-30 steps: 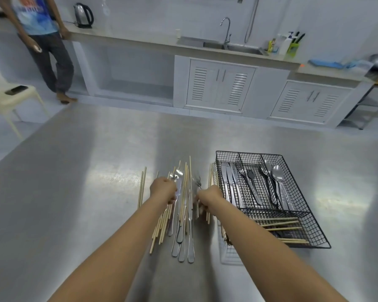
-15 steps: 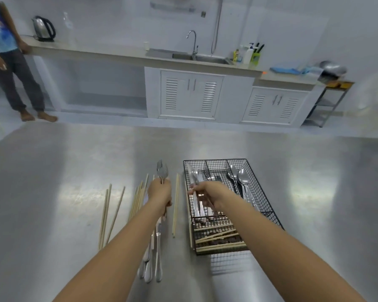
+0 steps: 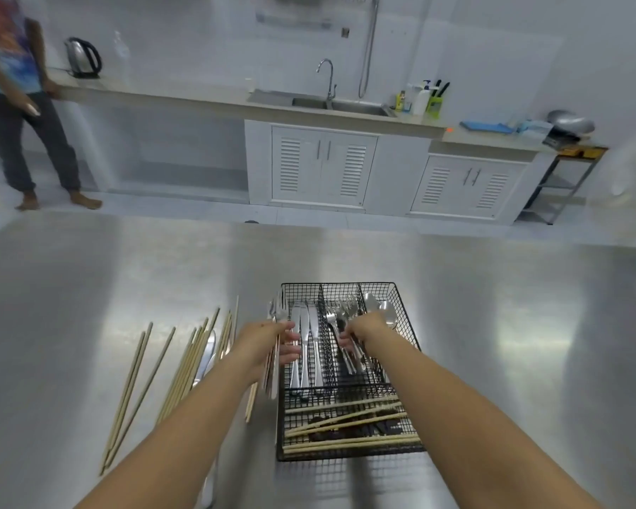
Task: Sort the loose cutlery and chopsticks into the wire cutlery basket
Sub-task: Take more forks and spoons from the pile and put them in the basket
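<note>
The black wire cutlery basket [image 3: 377, 291] stands on the steel table in front of me. Its left slot holds knives [image 3: 311, 347], the middle slot forks [image 3: 340, 314], the right slot spoons [image 3: 382, 312], and the front slot chopsticks [image 3: 349, 424]. My left hand [image 3: 267, 343] grips a bunch of forks [image 3: 278, 313] at the basket's left wall, with its fingers reaching over the knives. Over the middle slot, my right hand [image 3: 360, 332] has its fingers closed on a fork handle. Loose chopsticks [image 3: 184, 369] and a loose knife [image 3: 207, 358] lie on the table to the left.
A person [image 3: 19, 115] stands at the far left beside the counter with a kettle [image 3: 83, 58]. Beyond the table's far edge are a sink [image 3: 338, 104] and white cabinets [image 3: 324, 167]. A metal rack [image 3: 562, 178] stands at the far right.
Both hands have moved right from the loose pile to the basket. My left hand brought its forks to the left wall; my right hand went from the knife slot to the fork slot.
</note>
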Tool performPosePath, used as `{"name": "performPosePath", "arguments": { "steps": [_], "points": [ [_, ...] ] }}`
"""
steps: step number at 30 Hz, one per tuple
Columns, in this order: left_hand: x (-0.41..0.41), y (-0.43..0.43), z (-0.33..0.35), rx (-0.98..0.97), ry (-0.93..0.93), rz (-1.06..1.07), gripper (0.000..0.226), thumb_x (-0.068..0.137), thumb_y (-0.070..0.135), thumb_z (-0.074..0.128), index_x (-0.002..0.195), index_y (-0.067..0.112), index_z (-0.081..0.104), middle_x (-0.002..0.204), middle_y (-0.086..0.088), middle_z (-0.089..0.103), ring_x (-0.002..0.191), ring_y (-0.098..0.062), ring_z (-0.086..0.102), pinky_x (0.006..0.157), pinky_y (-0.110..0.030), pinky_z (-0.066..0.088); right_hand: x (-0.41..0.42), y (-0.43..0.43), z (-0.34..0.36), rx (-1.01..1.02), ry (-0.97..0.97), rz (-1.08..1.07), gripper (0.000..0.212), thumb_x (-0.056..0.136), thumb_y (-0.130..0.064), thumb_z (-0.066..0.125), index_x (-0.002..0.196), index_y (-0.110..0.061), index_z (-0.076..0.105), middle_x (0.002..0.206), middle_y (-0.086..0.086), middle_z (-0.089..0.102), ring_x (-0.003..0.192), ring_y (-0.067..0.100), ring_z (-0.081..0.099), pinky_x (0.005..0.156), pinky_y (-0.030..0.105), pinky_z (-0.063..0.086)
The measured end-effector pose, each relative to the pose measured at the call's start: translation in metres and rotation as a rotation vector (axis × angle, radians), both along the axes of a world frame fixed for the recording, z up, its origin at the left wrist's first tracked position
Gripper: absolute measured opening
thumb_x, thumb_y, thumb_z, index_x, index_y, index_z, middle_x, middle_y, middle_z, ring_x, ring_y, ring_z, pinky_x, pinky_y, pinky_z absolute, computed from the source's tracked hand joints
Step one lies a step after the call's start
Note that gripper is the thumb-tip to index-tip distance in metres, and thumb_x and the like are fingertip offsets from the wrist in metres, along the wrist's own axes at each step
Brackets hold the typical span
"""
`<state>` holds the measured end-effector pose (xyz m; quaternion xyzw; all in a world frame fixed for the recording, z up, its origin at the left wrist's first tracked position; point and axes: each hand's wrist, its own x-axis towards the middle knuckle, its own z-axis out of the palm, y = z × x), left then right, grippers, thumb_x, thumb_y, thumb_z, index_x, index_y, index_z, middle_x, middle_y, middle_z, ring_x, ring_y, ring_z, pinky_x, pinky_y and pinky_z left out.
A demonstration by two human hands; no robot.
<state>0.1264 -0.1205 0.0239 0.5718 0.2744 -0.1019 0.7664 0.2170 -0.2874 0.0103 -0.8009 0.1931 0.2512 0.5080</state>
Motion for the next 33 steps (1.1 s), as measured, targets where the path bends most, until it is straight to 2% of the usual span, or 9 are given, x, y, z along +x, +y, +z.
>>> {"name": "performPosePath", "arguments": {
  "steps": [8, 12, 14, 16, 19, 22, 25, 30, 33],
  "points": [
    [0.033, -0.048, -0.002, 0.103, 0.057, -0.027, 0.029, 0.099, 0.006, 0.037, 0.124, -0.004, 0.05, 0.098, -0.016, 0.065, 0.08, -0.025, 0.066, 0.072, -0.034, 0.056, 0.009, -0.016, -0.005, -0.136, -0.104, 0.053, 0.026, 0.096, -0.007, 0.044, 0.12, 0.002, 0.049, 0.076, 0.003, 0.046, 0.054, 0.009, 0.039, 0.044, 0.019, 0.033],
    [0.051, -0.075, -0.004, 0.226, 0.069, -0.02, 0.031, 0.097, 0.001, 0.041, 0.126, -0.001, 0.048, 0.089, -0.012, 0.061, 0.066, -0.021, 0.062, 0.056, -0.03, 0.053, 0.02, -0.026, -0.009, -0.075, -0.246, 0.059, 0.052, 0.09, 0.004, 0.045, 0.14, -0.006, 0.039, 0.124, 0.015, 0.051, 0.059, 0.011, 0.049, 0.046, 0.022, 0.041],
    [0.063, -0.086, -0.009, 0.29, 0.087, 0.001, 0.031, 0.094, -0.003, 0.045, 0.124, -0.001, 0.05, 0.09, -0.012, 0.061, 0.061, -0.021, 0.061, 0.048, -0.028, 0.054, 0.022, -0.034, -0.007, -0.028, -0.254, 0.01, 0.027, 0.092, -0.005, 0.045, 0.117, -0.005, 0.054, 0.12, 0.02, 0.06, 0.069, 0.02, 0.06, 0.057, 0.033, 0.055],
    [0.071, -0.098, -0.012, 0.365, 0.113, 0.017, 0.029, 0.092, -0.004, 0.048, 0.12, -0.001, 0.055, 0.099, -0.014, 0.063, 0.065, -0.023, 0.064, 0.059, -0.034, 0.06, 0.025, -0.044, -0.008, 0.072, -0.224, -0.051, 0.016, 0.096, -0.015, 0.043, 0.097, -0.006, 0.056, 0.098, 0.019, 0.067, 0.073, 0.025, 0.063, 0.068, 0.041, 0.058],
    [0.079, -0.114, -0.019, 0.561, 0.147, -0.025, 0.028, 0.089, -0.003, 0.05, 0.116, -0.001, 0.06, 0.116, -0.015, 0.062, 0.088, -0.031, 0.07, 0.082, -0.044, 0.06, 0.026, -0.066, -0.009, 0.262, -0.126, -0.112, 0.024, 0.094, -0.008, 0.046, 0.115, -0.004, 0.056, 0.074, 0.009, 0.06, 0.063, 0.021, 0.059, 0.054, 0.031, 0.05],
    [0.081, -0.128, -0.017, 0.663, 0.176, -0.037, 0.022, 0.089, 0.006, 0.058, 0.109, -0.003, 0.063, 0.09, -0.011, 0.062, 0.074, -0.023, 0.068, 0.063, -0.036, 0.059, 0.023, -0.082, -0.012, 0.291, -0.084, -0.113, 0.035, 0.093, -0.008, 0.049, 0.128, -0.003, 0.052, 0.073, 0.009, 0.059, 0.058, 0.018, 0.056, 0.053, 0.027, 0.047],
    [0.082, -0.133, -0.016, 0.709, 0.18, -0.028, 0.025, 0.091, 0.017, 0.06, 0.107, -0.003, 0.062, 0.074, -0.003, 0.053, 0.051, -0.01, 0.044, 0.041, -0.022, 0.034, 0.018, -0.087, -0.012, 0.316, -0.078, -0.117, 0.034, 0.095, -0.02, 0.051, 0.124, -0.002, 0.055, 0.075, 0.009, 0.062, 0.058, 0.019, 0.058, 0.05, 0.026, 0.049],
    [0.076, -0.13, -0.016, 0.769, 0.006, 0.021, 0.017, 0.091, 0.012, 0.054, 0.101, 0.009, 0.068, 0.085, 0.0, 0.062, 0.059, -0.009, 0.049, 0.047, -0.017, 0.034, 0.009, -0.078, -0.005, 0.343, -0.067, -0.038, 0.041, 0.091, -0.009, 0.052, 0.131, -0.003, 0.05, 0.074, 0.008, 0.065, 0.059, 0.019, 0.061, 0.053, 0.027, 0.05],
    [0.062, -0.096, -0.002, 0.79, -0.103, 0.191, 0.02, 0.091, 0.01, 0.054, 0.105, 0.009, 0.068, 0.096, 0.0, 0.062, 0.077, -0.014, 0.058, 0.062, -0.018, 0.045, 0.0, -0.063, 0.006, 0.383, -0.054, 0.045, 0.022, 0.091, -0.009, 0.055, 0.111, -0.002, 0.058, 0.073, 0.008, 0.063, 0.056, 0.018, 0.058, 0.051, 0.025, 0.047]
  ]
}}
